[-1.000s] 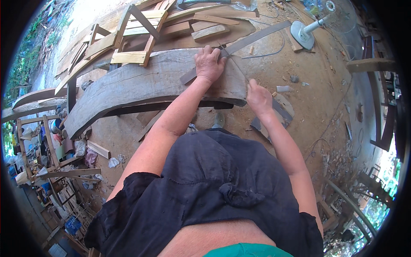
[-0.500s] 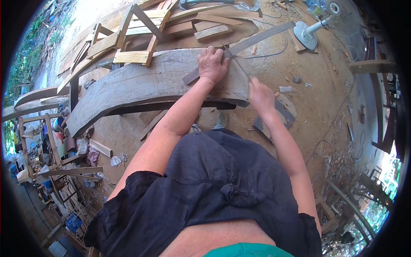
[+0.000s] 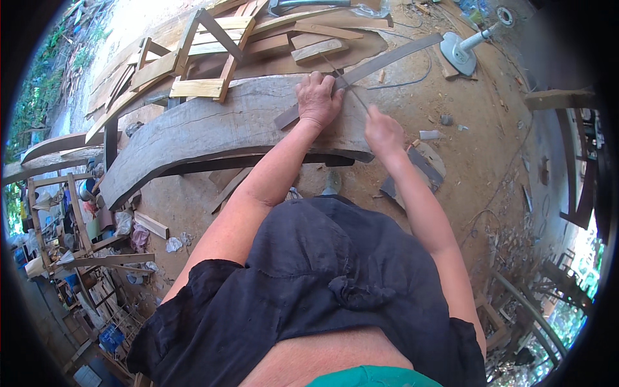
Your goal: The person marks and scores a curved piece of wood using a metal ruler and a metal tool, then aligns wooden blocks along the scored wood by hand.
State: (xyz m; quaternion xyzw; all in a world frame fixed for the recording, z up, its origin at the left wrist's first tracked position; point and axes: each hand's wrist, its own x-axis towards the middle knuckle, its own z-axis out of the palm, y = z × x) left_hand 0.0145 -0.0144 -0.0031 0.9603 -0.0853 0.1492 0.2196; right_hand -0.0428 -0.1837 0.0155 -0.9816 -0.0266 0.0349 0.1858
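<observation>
My left hand (image 3: 320,100) is closed over a long dark wooden strip (image 3: 393,58), pressing it onto a broad, curved grey plank (image 3: 213,116). My right hand (image 3: 385,134) is wrapped round the near end of a thin handsaw (image 3: 356,98), seen nearly edge-on. The blade slants across the strip just right of my left fingers, its far end reaching past the plank's far edge. The handle is hidden in my fist. From the plank, the strip sticks out toward the far right.
Beyond the plank lie a pale wooden frame (image 3: 206,87), loose boards (image 3: 319,50) and a hammer-like tool (image 3: 309,5). At the far right stands a fan with a white base (image 3: 458,55). A stone (image 3: 446,120) and a cable (image 3: 412,82) lie on the dirt floor.
My right hand has moved forward and a little left, pushing the saw farther across the strip. My left hand and the strip stay nearly in place.
</observation>
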